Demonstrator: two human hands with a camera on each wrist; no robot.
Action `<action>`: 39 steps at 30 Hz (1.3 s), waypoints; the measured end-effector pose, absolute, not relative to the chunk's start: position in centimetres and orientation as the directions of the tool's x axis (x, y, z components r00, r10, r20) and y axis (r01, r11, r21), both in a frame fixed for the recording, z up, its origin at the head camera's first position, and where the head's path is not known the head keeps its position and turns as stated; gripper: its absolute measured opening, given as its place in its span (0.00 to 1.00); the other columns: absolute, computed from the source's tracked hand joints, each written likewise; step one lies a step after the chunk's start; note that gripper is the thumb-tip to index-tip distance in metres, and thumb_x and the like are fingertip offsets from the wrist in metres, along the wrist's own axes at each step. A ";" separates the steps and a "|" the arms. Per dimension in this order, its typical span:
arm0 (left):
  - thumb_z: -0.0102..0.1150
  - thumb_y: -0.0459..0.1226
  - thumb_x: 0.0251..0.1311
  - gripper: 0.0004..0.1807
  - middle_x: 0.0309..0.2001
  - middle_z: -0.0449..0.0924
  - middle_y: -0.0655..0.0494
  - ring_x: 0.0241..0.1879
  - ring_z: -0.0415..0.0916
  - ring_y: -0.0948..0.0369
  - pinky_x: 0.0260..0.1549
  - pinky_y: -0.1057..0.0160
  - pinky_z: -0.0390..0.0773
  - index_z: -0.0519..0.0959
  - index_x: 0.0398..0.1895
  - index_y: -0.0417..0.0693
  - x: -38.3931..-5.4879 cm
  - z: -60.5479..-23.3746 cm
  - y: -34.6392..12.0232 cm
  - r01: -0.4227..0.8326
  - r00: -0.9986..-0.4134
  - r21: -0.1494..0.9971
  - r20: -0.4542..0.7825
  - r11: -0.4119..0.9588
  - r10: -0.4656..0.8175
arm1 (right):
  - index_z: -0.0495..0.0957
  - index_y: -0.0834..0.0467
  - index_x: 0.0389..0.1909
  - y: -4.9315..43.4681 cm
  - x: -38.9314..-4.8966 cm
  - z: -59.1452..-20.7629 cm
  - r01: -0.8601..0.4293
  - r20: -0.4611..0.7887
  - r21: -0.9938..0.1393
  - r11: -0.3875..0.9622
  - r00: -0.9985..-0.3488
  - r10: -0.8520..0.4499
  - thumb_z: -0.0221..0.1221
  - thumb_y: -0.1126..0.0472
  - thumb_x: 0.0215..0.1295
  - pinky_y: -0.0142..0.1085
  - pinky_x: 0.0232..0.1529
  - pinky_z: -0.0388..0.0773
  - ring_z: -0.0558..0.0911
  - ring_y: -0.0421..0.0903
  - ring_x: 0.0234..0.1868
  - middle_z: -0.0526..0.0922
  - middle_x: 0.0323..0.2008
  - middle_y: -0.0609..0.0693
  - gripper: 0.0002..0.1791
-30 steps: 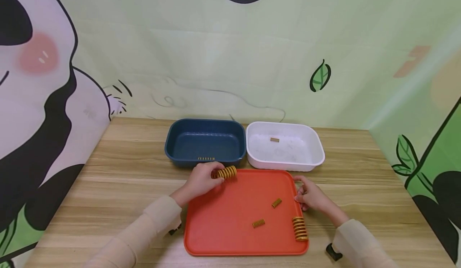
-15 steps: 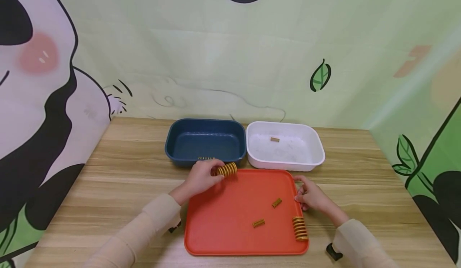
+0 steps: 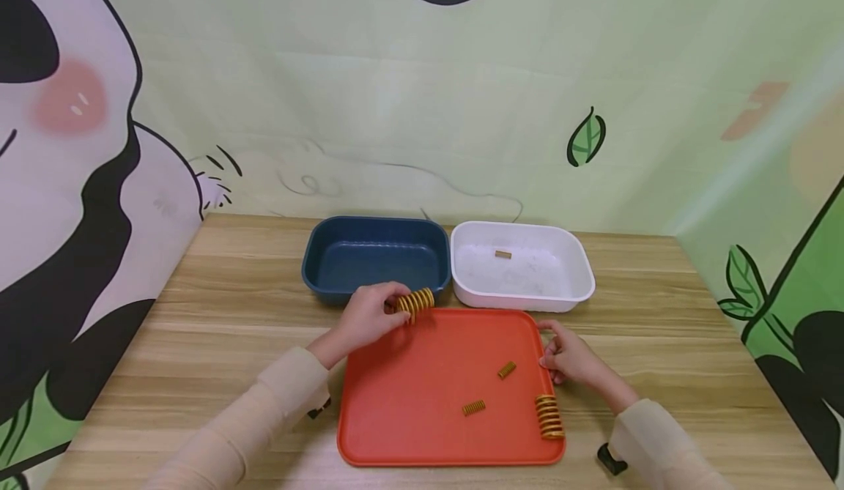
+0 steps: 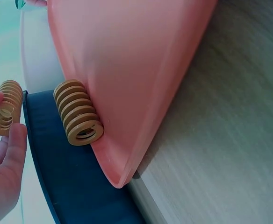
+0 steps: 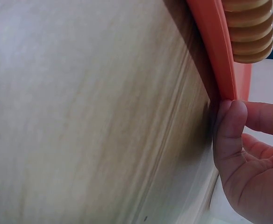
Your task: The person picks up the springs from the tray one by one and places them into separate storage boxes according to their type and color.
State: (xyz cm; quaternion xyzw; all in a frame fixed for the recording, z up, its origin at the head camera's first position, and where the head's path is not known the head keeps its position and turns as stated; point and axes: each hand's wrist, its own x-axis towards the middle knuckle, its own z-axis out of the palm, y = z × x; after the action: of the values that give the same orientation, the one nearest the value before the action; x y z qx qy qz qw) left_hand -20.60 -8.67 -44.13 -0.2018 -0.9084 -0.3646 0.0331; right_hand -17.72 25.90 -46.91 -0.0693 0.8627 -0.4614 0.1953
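My left hand (image 3: 369, 316) pinches a large gold coil spring (image 3: 415, 300) between thumb and fingers, above the far-left part of the red tray (image 3: 422, 395), by the near rim of the blue bin. In the left wrist view, a second large spring (image 4: 78, 112) lies by the tray's edge; in the head view the left hand mostly covers that spot. My right hand (image 3: 568, 358) grips the tray's right rim, with thumb and forefinger meeting there in the right wrist view. Another large spring (image 3: 549, 417) lies along the right rim. Two small springs, a nearer one (image 3: 473, 408) and a farther one (image 3: 506, 370), lie on the tray.
Behind the tray stand a dark blue bin (image 3: 379, 221) and, beside it, a white bin (image 3: 521, 304) with a small spring (image 3: 503, 255) inside. All rest on a wooden table (image 3: 244, 270), with a printed cloth backdrop (image 3: 369, 94) behind.
My left hand has risen slightly and moved away toward the blue bin with its spring, and now covers the small coil seen earlier in that bin. The right hand and tray stay put.
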 end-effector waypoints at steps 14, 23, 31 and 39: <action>0.62 0.36 0.47 0.15 0.39 0.81 0.51 0.35 0.77 0.59 0.37 0.62 0.78 0.78 0.41 0.43 -21.0 -43.4 -9.0 0.361 -0.927 0.699 0.196 0.617 0.320 | 0.53 0.69 0.60 25.9 -17.8 -46.8 0.063 -0.273 -0.828 0.558 -0.913 -0.302 0.52 0.76 0.53 0.33 0.14 0.71 0.70 0.42 0.15 0.69 0.20 0.52 0.32; 0.62 0.37 0.48 0.16 0.39 0.81 0.51 0.35 0.78 0.59 0.38 0.61 0.77 0.78 0.42 0.44 -21.9 -42.9 -9.5 0.357 -0.929 0.700 0.195 0.619 0.315 | 0.53 0.68 0.60 25.8 -17.8 -46.8 0.073 -0.280 -0.825 0.561 -0.914 -0.293 0.51 0.76 0.53 0.33 0.15 0.71 0.70 0.42 0.15 0.69 0.20 0.52 0.32; 0.62 0.38 0.48 0.16 0.40 0.81 0.50 0.36 0.78 0.58 0.39 0.61 0.77 0.78 0.43 0.45 -22.5 -43.0 -9.8 0.367 -0.926 0.692 0.205 0.622 0.318 | 0.53 0.69 0.59 25.8 -17.8 -47.0 0.080 -0.280 -0.830 0.552 -0.916 -0.287 0.50 0.78 0.51 0.32 0.15 0.70 0.69 0.42 0.15 0.68 0.20 0.52 0.32; 0.62 0.37 0.48 0.17 0.41 0.81 0.49 0.38 0.78 0.57 0.40 0.60 0.77 0.77 0.44 0.43 -22.6 -42.9 -9.9 0.337 -0.935 0.715 0.182 0.613 0.303 | 0.54 0.69 0.59 25.9 -17.8 -47.0 0.074 -0.272 -0.830 0.553 -0.919 -0.285 0.50 0.79 0.51 0.32 0.14 0.70 0.69 0.42 0.15 0.67 0.19 0.51 0.32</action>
State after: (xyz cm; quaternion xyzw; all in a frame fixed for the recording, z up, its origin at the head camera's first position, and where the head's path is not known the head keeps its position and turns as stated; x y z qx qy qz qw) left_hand -22.62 -9.91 -42.87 -0.1784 -0.8977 -0.4023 0.0212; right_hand -17.82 25.88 -47.03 -0.0613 0.8601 -0.4687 0.1917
